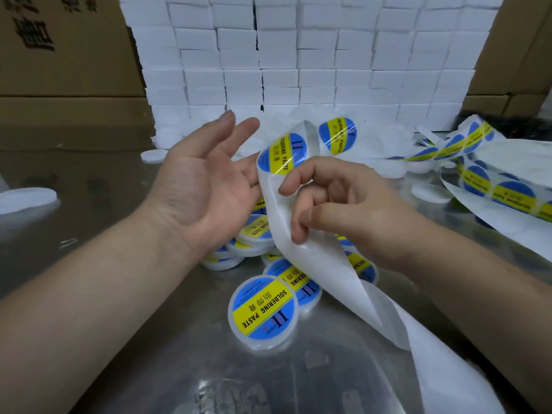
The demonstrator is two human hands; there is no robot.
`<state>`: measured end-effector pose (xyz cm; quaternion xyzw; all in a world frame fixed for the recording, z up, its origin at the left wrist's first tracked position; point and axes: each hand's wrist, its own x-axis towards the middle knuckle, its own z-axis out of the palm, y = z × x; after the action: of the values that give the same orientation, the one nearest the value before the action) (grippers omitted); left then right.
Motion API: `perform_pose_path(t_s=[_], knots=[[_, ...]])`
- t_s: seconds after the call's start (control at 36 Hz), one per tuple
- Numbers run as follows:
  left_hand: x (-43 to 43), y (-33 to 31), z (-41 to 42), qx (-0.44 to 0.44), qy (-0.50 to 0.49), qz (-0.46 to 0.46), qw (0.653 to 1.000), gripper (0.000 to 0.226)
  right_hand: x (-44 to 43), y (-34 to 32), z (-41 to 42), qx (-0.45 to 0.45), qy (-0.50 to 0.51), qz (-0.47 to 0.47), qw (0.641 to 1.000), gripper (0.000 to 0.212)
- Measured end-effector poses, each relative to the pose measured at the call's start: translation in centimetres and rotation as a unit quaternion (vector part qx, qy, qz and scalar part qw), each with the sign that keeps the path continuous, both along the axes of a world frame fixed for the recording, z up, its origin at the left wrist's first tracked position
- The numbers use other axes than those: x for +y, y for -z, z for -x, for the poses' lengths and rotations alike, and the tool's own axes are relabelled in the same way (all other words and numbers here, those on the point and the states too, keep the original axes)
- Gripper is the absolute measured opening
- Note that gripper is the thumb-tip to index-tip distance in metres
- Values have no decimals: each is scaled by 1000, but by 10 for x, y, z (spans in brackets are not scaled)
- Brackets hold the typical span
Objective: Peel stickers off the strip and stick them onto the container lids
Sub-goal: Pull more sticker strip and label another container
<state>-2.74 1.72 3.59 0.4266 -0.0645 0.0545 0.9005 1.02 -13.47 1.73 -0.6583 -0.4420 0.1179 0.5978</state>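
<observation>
My right hand (pixel 337 201) pinches the white backing strip (pixel 301 249) between thumb and fingers, above a pile of stickered lids. A round blue and yellow sticker (pixel 280 155) sits on the strip just above my right fingers, and another sticker (pixel 337 135) follows behind it. My left hand (pixel 203 174) is held palm up beside the strip, fingers straight, its fingertips near the strip's edge. A stickered lid (pixel 263 311) lies flat on the metal table (pixel 89 204) below my hands, with more stickered lids (pixel 257 231) heaped behind it.
The strip's sticker-bearing length (pixel 495 186) trails off to the right across the table. Bare white lids (pixel 27 198) (pixel 430 192) lie at the left and right. A wall of white boxes (pixel 298 55) stands behind, with cardboard cartons (pixel 59 55) at both sides.
</observation>
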Motion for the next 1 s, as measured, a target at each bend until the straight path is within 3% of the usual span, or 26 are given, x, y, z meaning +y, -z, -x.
perform_pose_path(t_s=[0.11,0.28,0.42,0.53,0.61,0.69,0.78,0.83,0.92,1.0], knots=[[3,0,-2,41,-10,14,999,53,-2,-2,1,6,-24,-1,1000,21],[2,0,-6,34,-63,38,997,60,-3,-5,-2,18,46,-126,991,17],[2,2,-2,27,-8,-50,998,37,-1,-3,0,-9,23,-51,998,21],[1,1,0,34,-5,-52,998,47,-1,0,1,0,-47,15,999,17],[1,0,1,42,-2,-37,998,53,-2,-1,2,4,-55,12,998,19],[3,1,-2,39,-19,-40,998,51,0,-3,0,-14,18,-81,996,17],[5,2,-3,30,-12,-57,998,61,-1,-6,-6,-43,163,-190,967,13],[5,3,-2,21,-7,-59,998,66,-3,-10,-8,-5,204,-234,950,17],[5,3,-1,16,-25,-47,998,61,-4,-12,-8,41,224,-254,940,14],[6,3,-1,9,-42,-74,996,55,-3,-13,-9,46,258,-204,943,9]])
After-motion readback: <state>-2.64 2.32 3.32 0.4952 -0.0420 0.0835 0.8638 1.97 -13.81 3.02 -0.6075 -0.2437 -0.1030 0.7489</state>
